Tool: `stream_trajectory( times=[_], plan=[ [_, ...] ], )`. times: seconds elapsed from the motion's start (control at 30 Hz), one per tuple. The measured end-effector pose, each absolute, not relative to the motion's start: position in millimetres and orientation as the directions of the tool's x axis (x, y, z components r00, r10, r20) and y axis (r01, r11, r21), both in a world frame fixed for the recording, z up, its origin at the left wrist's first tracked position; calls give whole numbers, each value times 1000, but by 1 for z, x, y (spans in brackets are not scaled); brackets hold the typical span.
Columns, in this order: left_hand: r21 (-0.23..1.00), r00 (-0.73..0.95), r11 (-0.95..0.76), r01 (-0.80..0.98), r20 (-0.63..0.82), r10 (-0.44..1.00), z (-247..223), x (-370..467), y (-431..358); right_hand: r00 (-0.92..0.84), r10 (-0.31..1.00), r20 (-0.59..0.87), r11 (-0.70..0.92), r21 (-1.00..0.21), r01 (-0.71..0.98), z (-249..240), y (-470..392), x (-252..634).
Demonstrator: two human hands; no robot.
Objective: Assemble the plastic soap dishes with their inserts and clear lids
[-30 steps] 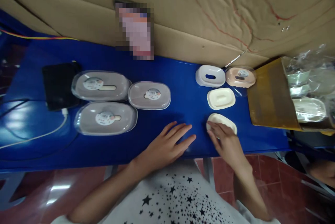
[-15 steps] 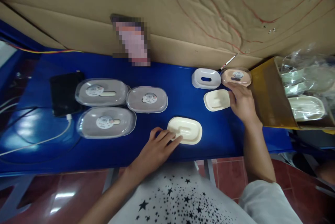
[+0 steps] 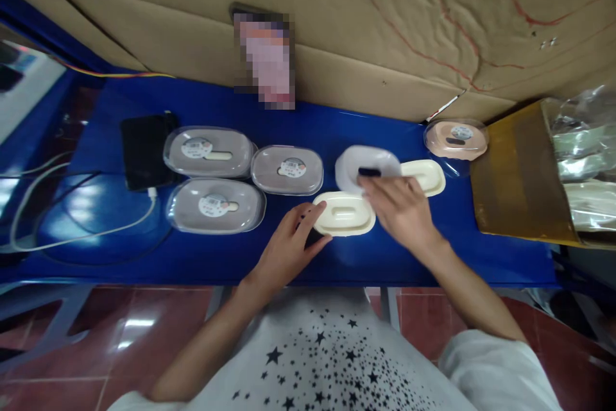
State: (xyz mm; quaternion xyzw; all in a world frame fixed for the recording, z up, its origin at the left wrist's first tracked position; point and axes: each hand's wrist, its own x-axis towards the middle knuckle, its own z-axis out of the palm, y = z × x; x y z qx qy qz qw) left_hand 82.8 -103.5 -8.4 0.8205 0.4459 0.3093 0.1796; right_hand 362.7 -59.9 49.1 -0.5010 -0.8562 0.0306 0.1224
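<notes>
My left hand (image 3: 291, 238) has its thumb and fingers about the left end of a cream oval plastic tray (image 3: 347, 226) with a raised ridge in its middle. My right hand (image 3: 402, 211) grips a white oval plastic shell (image 3: 346, 170) with a dark slot, just behind that tray. The shell looks slightly blurred, and my right fingers cover its near right edge. A second cream tray (image 3: 430, 175) lies behind my right hand, partly hidden by it.
Several grey oval cases (image 3: 287, 170) with clear covers and round labels stand left. A peach case (image 3: 457, 138) sits beside an open cardboard box (image 3: 505, 174) of bagged pieces. A black device (image 3: 147, 151) with a white cable lies far left; a pixelated phone-like object (image 3: 267, 61) leans on the cardboard.
My right hand has come from the peach case area towards the middle, bringing the white shell along. My left hand has closed about the near tray's end. The view has shifted.
</notes>
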Motion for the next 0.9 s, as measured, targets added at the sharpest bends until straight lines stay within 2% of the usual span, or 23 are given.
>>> stream_trajectory(
  times=[0.07,0.17,0.33,0.47,0.53,0.63,0.7,0.8,0.9],
  plan=[
    [605,385,-528,596,362,849,-10,82,-102,-509,853,115,520,-253,816,46,-96,347],
    [592,428,-565,575,370,824,-11,80,-100,-547,834,63,539,-301,787,33,-127,329],
    [572,513,-610,548,347,785,-15,79,-100,-573,812,105,579,-259,773,13,-136,315],
    [575,506,-611,544,357,786,-16,78,-100,-641,751,160,659,-250,709,20,-107,351],
    [572,501,-611,547,361,787,-15,78,-100,-531,808,255,584,-235,777,31,-75,394],
    [583,496,-606,540,361,790,-14,78,-99,-229,922,314,276,-115,954,44,-22,474],
    [595,495,-601,533,357,792,-14,78,-98,-93,967,236,110,-58,992,46,6,518],
    [602,496,-600,526,357,792,-14,78,-98,-65,985,162,70,-24,997,42,28,553],
    [604,498,-603,521,358,789,-15,78,-97,-70,979,191,70,8,998,38,35,562]
  ],
)
